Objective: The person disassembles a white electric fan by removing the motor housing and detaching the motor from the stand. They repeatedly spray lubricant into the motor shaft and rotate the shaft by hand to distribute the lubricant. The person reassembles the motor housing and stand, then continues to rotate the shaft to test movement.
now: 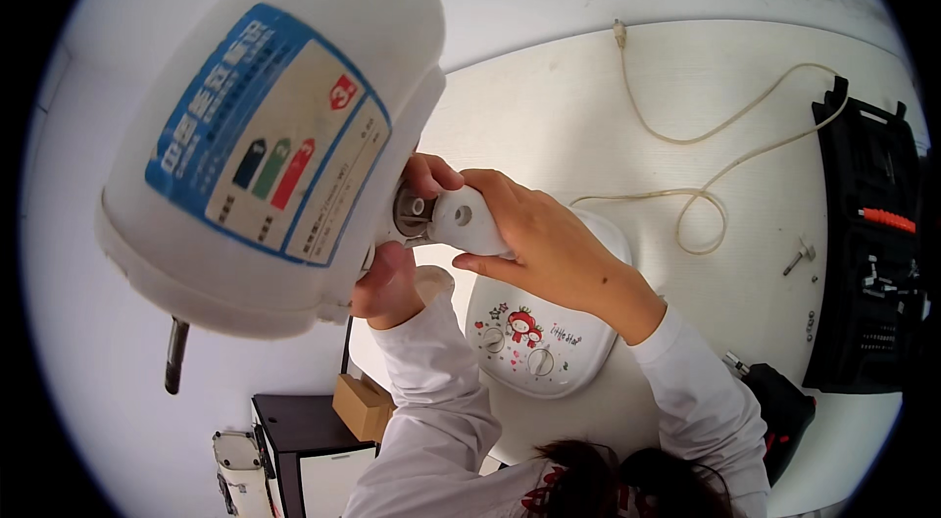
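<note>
A large white fan motor housing (270, 155) with a blue-bordered label fills the upper left, tilted, its metal shaft (176, 356) pointing down. My left hand (387, 285) is closed around the joint under the housing, with a thumb and fingers to either side of a metal fitting (416, 208). Against that fitting sits a white plastic neck piece (469, 221) with a round hole, and my right hand (559, 248) grips it from the right. Below my hands the white fan base (551, 346) lies on the table, printed with a cartoon and carrying two knobs.
A cream power cord (676, 191) winds over the white table (529, 97) to a plug (619, 34). At the right edge lies an open black tool case (833, 253), with a power drill (779, 410) and loose screws near it. A cardboard box (361, 407) tops a dark cabinet (294, 420).
</note>
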Available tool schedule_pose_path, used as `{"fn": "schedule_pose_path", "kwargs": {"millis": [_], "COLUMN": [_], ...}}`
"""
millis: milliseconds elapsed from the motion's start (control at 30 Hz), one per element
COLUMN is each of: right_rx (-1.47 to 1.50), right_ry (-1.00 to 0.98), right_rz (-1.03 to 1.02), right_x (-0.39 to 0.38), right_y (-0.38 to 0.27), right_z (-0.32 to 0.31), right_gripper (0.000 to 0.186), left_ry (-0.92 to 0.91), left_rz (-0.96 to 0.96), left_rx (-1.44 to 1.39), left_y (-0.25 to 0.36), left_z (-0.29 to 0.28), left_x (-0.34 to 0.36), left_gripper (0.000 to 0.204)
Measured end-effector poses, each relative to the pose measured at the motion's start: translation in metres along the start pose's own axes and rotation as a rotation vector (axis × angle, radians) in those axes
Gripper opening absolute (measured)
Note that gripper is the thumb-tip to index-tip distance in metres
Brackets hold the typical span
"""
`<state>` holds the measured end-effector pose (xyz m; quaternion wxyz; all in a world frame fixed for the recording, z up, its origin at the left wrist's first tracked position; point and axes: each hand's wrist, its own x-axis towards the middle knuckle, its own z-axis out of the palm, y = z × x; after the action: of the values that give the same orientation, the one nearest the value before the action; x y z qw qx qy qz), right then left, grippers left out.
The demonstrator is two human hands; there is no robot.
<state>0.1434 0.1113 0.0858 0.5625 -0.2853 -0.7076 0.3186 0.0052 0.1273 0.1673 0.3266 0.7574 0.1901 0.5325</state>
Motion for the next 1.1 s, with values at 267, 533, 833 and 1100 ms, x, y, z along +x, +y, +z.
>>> {"fn": "schedule_pose_path", "kwargs": {"millis": [267, 533, 833, 1100], "right_rx": [0.007, 0.009, 0.013, -0.077], "right_ry": [0.004, -0.042, 0.023, 0.018], "right_rz": [-0.002, 0.055, -0.012, -0.029], "right_x": [0.001, 0.001, 0.0, -0.002], "right_y": [0.001, 0.0, 0.004, 0.006], "right_z": [0.0, 0.0, 0.004, 0.004], "right_gripper": [0.05, 0.051, 0.053, 0.052], "left_ry": [-0.068, -0.051, -0.042, 0.074], "left_rz": [0.009, 0.038, 0.072, -0.064], "left_rx": [-0.157, -0.034, -0.097, -0.084], "left_y": [-0.009, -0.015, -0.025, -0.021], "left_z": [-0.006, -0.003, -0.009, 0.009], "left_x": [-0.002, -0.007, -0.011, -0.019], "left_gripper": [0.061, 0.061, 0.058, 0.064]}}
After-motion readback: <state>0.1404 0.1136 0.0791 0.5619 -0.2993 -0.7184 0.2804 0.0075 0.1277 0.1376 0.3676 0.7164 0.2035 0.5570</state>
